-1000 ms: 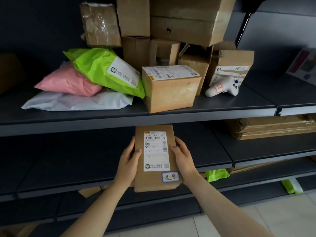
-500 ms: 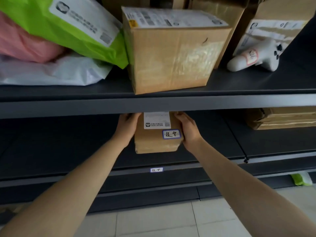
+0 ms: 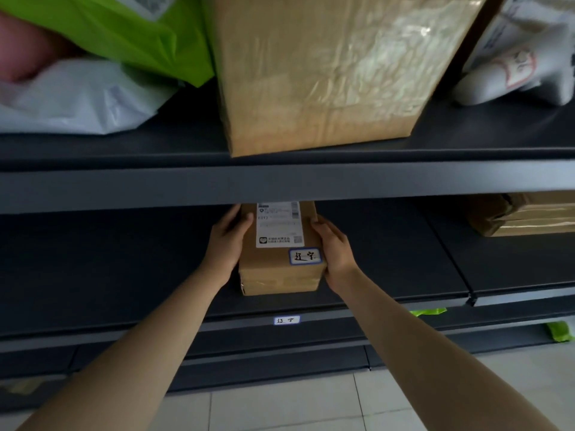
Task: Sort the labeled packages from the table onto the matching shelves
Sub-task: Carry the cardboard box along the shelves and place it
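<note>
A flat brown cardboard package with a white shipping label and a small blue-edged handwritten tag lies on the dark middle shelf. Its far end is hidden under the upper shelf's front edge. My left hand grips its left side and my right hand grips its right side. A matching handwritten tag is stuck on the shelf's front rail just below the package.
The upper shelf carries a large taped cardboard box, green, pink and white mailer bags, and a white controller. Flat brown boxes lie on the middle shelf at right. Green bags show on lower shelves. Tiled floor below.
I have leaned closer and lower to the shelves. Both hands pushed the package from in front of the shelving in under the upper shelf and down onto the middle shelf.
</note>
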`<action>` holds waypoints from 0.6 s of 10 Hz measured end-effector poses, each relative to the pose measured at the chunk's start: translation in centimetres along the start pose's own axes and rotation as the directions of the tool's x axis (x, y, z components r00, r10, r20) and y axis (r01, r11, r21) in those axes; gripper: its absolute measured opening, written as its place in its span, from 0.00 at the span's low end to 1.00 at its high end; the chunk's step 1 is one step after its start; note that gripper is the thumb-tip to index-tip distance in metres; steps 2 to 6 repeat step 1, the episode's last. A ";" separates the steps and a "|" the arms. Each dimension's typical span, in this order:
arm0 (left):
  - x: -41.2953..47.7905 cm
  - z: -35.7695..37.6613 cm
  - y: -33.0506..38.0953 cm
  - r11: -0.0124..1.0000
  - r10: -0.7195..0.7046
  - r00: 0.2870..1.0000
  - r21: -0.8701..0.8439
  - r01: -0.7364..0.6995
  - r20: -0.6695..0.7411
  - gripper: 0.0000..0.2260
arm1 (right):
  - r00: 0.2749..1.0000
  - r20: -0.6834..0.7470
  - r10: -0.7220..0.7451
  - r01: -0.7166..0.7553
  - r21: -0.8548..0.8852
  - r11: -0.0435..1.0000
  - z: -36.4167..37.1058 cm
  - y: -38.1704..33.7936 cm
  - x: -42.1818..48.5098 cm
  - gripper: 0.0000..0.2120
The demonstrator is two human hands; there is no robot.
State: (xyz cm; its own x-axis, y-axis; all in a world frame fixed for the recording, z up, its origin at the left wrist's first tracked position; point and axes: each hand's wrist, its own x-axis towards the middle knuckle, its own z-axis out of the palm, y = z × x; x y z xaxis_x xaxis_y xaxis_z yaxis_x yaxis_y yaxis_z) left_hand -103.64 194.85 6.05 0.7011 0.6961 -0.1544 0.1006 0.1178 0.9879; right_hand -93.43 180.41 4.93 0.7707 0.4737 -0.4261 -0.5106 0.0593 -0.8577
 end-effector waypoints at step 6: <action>-0.1 -0.1 0.0 0.999 0.027 1.000 0.042 -0.026 -0.016 0.19 | 0.999 -0.047 -0.002 0.001 -0.020 1.000 0.2 0.2 -0.2 0.16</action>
